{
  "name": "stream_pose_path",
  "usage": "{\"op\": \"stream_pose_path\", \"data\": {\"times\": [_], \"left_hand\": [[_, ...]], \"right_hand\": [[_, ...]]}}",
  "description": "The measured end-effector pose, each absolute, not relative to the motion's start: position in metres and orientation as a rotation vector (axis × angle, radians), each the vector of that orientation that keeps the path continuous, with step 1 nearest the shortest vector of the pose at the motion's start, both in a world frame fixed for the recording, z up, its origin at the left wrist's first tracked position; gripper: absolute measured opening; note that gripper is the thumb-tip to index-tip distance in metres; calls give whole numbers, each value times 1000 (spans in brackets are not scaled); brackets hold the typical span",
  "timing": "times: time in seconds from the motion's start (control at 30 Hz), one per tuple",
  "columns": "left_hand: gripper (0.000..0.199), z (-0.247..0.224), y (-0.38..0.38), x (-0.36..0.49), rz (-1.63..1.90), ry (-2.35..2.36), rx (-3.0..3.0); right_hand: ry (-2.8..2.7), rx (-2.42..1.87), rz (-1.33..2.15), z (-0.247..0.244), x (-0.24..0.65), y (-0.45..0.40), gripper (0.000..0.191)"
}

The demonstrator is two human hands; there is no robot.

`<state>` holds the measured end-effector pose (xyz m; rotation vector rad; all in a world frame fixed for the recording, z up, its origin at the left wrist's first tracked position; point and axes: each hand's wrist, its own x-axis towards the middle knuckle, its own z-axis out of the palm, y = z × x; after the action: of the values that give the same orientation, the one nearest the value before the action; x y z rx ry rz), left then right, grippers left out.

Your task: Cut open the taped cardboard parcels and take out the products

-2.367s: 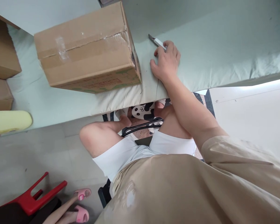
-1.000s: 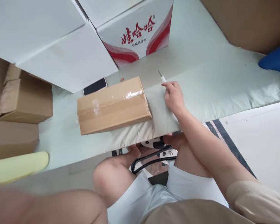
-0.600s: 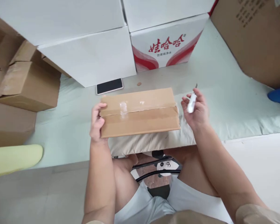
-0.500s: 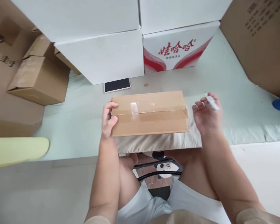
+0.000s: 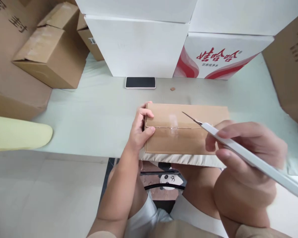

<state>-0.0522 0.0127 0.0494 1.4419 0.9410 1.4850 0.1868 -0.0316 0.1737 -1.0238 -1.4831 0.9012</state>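
Note:
A brown cardboard box (image 5: 183, 142), with clear tape across its middle seam, lies on the pale green cloth near the front edge. My left hand (image 5: 141, 127) grips its left end, thumb on top near the seam and fingers over the far corner. Close to the camera, my right hand (image 5: 248, 148) is closed around a white-handled utility knife (image 5: 238, 150). Its thin dark blade points up and left over the box top. I cannot tell whether the blade touches the cardboard. My right hand hides the box's right end.
White cartons (image 5: 139, 46) are stacked behind, one with red print (image 5: 217, 59). A phone (image 5: 140, 83) and a small brown scrap (image 5: 173, 89) lie before them. Brown boxes (image 5: 62, 56) stand left, a large carton (image 5: 288, 76) right. A yellow-green rounded object (image 5: 20, 134) lies front left.
My right hand has come up and inward from beside the box, bringing the knife over its right part. My left hand still holds the left end. The camera view has shifted.

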Motion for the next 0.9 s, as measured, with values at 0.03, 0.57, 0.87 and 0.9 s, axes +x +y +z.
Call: {"op": "stream_pose_path", "data": {"times": [0.03, 0.57, 0.87, 0.9], "left_hand": [[52, 51, 11, -50, 1471, 940, 1446], [47, 54, 9, -47, 1453, 963, 1417], [49, 53, 9, -49, 1469, 979, 1422], [49, 52, 9, -49, 1468, 965, 1419]], "right_hand": [[-1559, -1004, 891, 170, 186, -31, 13], [-1725, -1265, 641, 151, 184, -39, 21], [-1749, -1202, 599, 150, 188, -38, 13], [-1759, -1181, 590, 150, 188, -37, 11]]}}
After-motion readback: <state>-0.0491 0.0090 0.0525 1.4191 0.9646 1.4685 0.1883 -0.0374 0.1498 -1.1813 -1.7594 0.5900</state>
